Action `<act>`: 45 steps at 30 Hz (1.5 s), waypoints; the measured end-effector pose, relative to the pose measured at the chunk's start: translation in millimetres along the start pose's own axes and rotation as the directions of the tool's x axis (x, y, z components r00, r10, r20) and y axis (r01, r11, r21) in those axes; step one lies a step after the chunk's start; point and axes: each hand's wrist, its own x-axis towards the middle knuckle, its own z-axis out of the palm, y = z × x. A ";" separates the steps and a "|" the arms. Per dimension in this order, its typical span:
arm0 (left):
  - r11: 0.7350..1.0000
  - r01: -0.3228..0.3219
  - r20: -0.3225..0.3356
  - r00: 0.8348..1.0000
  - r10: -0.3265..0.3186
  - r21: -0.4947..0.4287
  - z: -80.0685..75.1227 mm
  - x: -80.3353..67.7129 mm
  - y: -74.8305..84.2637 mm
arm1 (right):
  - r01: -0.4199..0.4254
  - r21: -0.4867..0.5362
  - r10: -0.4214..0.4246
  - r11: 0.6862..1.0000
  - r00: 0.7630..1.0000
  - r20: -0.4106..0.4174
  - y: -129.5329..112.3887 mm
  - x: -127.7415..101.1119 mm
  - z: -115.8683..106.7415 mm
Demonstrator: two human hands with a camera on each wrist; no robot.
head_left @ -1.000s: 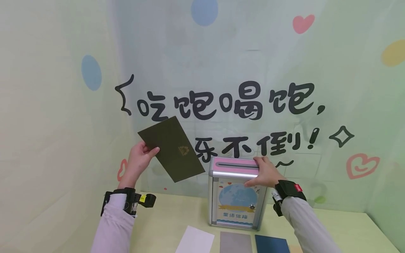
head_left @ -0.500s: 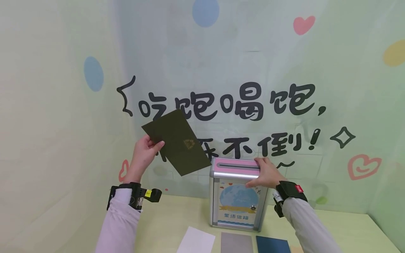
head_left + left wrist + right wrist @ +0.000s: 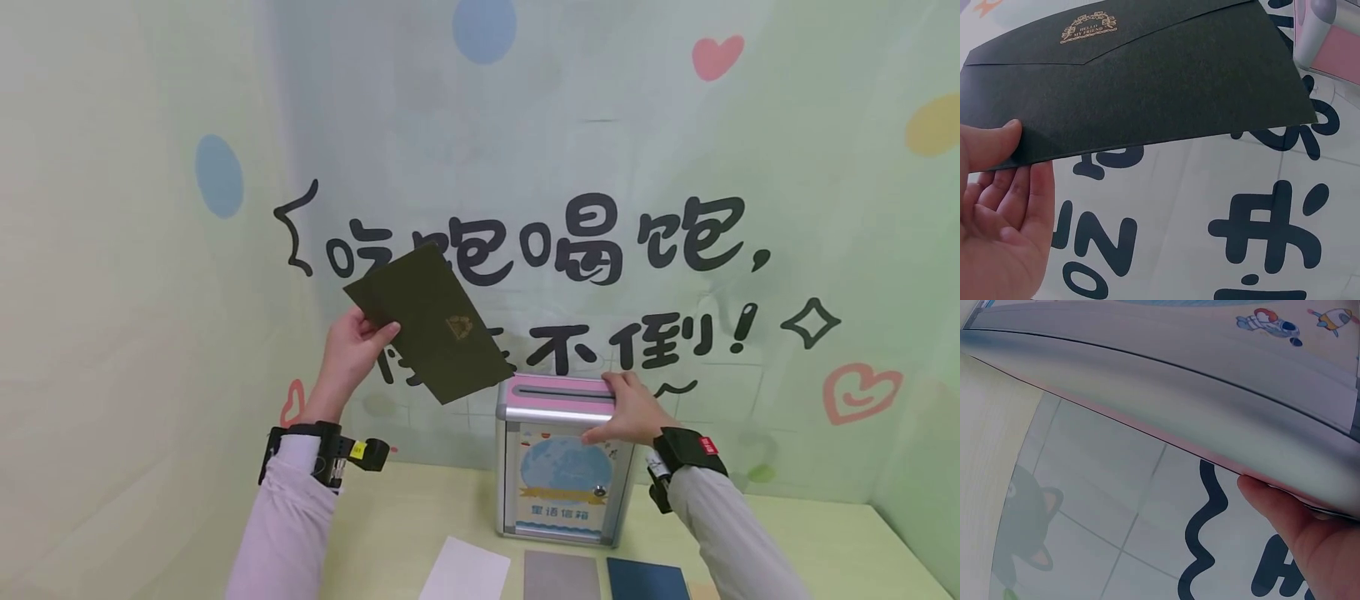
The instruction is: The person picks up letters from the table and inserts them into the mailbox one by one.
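Observation:
A dark green envelope (image 3: 427, 325) is pinched at its edge between the thumb and fingers of my left hand (image 3: 351, 354), held tilted in the air. In the left wrist view, the envelope (image 3: 1166, 94) shows its flap with gold lettering, "HELLO MY FRIEND". Its lower right corner appears close to the left end of a letter box (image 3: 510, 483); whether they touch I cannot tell. The upright box has a silver frame, a pink top with a long slot (image 3: 562, 392) and a printed front. My right hand (image 3: 633, 412) grips its upper right corner, thumb on the front, fingers over the top.
A white envelope (image 3: 467, 571), a grey envelope (image 3: 561, 575) and a dark blue envelope (image 3: 647, 579) lie on the pale table (image 3: 405, 508) before the box. A patterned wall (image 3: 810, 208) with black lettering stands behind it.
My left hand has moved up and to the right, carrying the dark green envelope toward the box top. My right hand keeps its grip in the same place.

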 end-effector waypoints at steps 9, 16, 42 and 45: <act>1.000 -0.015 0.007 1.000 0.015 -0.016 11.8 2.6 7.8 | 0.000 0.004 0.000 1.000 1.000 -0.001 1.0 0.1 -0.4; 0.998 -0.052 0.011 0.999 0.052 -0.032 23.8 3.7 13.4 | 0.003 0.008 -0.003 1.000 1.000 -0.006 2.0 0.7 1.5; 0.993 -0.025 0.066 0.997 0.033 -0.111 54.5 6.0 18.9 | 0.003 0.015 -0.003 1.000 1.000 0.009 -1.6 -0.7 -0.6; 0.992 -0.030 0.066 0.997 0.039 -0.124 58.4 7.2 17.6 | 0.007 0.018 -0.007 1.000 1.000 0.007 -0.5 -0.5 -0.6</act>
